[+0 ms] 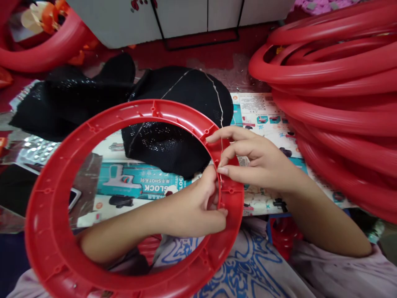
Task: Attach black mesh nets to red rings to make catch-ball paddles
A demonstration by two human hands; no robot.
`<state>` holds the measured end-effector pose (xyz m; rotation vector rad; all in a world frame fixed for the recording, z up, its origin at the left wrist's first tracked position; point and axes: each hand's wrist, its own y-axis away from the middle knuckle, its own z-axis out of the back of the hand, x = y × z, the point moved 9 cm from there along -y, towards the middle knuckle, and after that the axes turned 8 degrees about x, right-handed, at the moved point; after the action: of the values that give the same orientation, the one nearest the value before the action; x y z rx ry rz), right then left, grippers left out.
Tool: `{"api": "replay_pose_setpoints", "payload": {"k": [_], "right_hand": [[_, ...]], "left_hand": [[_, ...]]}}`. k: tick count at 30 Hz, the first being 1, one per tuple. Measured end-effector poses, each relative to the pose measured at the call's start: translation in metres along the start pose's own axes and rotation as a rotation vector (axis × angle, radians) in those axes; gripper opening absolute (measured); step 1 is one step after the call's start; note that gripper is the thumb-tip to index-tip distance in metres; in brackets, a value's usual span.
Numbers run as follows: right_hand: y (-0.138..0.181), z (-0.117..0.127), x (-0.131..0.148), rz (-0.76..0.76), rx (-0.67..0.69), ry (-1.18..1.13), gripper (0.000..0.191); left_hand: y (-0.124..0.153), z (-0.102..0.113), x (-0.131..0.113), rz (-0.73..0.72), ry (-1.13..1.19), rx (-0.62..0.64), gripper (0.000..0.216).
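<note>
A large red plastic ring (46, 198) lies tilted over my lap. My left arm passes through its hole, and my left hand (198, 207) is closed on the ring's inner right rim. My right hand (257, 161) sits on the outer side of the same rim, fingers pinched on a thin pale thread (218, 99). The thread runs up from the rim over a heap of black mesh netting (180, 136) behind the ring.
A tall stack of red rings (338, 95) fills the right side. More black netting (68, 99) and another red ring (43, 49) lie at the left. Printed cardboard (266, 116) covers the low surface. A white cabinet (186, 16) stands at the back.
</note>
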<state>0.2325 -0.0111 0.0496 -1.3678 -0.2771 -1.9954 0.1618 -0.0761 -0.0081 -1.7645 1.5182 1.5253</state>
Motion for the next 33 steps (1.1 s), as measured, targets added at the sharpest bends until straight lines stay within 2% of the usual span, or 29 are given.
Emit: {"api": "replay_pose_setpoints", "payload": {"k": [2, 5, 10, 17, 21, 26, 30, 33], "right_hand": [[0.0, 0.0, 0.002, 0.017, 0.01, 0.033, 0.009], [0.001, 0.0, 0.004, 0.026, 0.013, 0.072, 0.009], [0.002, 0.0, 0.007, 0.062, 0.049, 0.054, 0.01], [0.003, 0.0, 0.006, 0.107, 0.128, 0.108, 0.007], [0.003, -0.001, 0.005, 0.093, 0.135, 0.134, 0.01], [0.003, -0.002, -0.001, -0.007, 0.119, 0.073, 0.012], [0.004, -0.002, -0.01, -0.098, 0.088, -0.051, 0.015], [0.003, -0.001, -0.008, -0.078, 0.057, -0.057, 0.015]], "left_hand": [[0.0, 0.002, 0.002, 0.026, -0.013, -0.013, 0.061], [0.0, 0.004, 0.005, 0.069, -0.007, -0.032, 0.059], [0.002, -0.005, 0.0, 0.007, 0.037, 0.061, 0.063], [0.004, -0.006, 0.011, 0.104, 0.007, 0.101, 0.06], [0.003, -0.004, 0.013, 0.11, 0.004, 0.075, 0.053], [0.001, -0.005, 0.007, 0.073, 0.001, 0.075, 0.055], [-0.002, -0.004, -0.003, 0.006, 0.137, 0.052, 0.058], [-0.005, 0.004, -0.008, -0.076, 0.25, -0.06, 0.045]]}}
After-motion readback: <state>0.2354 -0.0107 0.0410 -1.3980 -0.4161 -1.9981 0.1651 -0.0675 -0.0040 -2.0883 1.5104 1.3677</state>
